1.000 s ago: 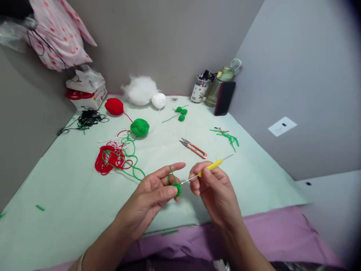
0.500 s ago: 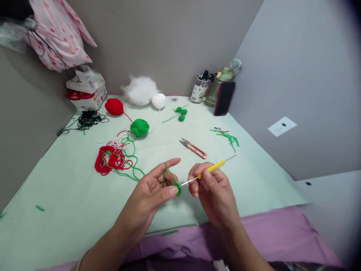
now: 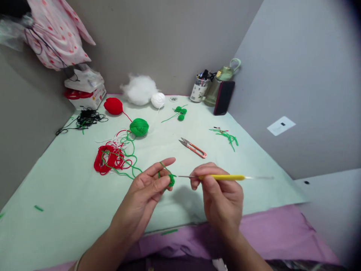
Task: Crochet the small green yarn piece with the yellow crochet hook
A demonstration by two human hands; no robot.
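Between thumb and fingers, my left hand [image 3: 148,188] pinches a small round green crochet piece [image 3: 172,180]. Green yarn runs from it up over the raised index finger. My right hand [image 3: 218,195] grips a crochet hook [image 3: 225,177] by its yellow handle, pen-like and nearly level. The hook's thin metal tip points left, close to the green piece, with a bit of green yarn at it. Whether a loop sits on the tip is too small to tell. Green strands trail on the table toward a green yarn ball [image 3: 139,127].
Orange thread snips [image 3: 194,148] lie beyond my hands. Tangled red yarn [image 3: 108,160] is at left, green scraps [image 3: 227,137] at right. Farther back are red yarn [image 3: 113,106], white yarn [image 3: 158,100], stuffing [image 3: 140,90], small green balls [image 3: 181,111], a pen cup [image 3: 199,90], a bottle [image 3: 213,92] and a phone [image 3: 224,98].
The hook has swung from a slant to nearly level, and its tip has drawn away from the stitches. My left hand, with the green piece, has shifted slightly left and up.
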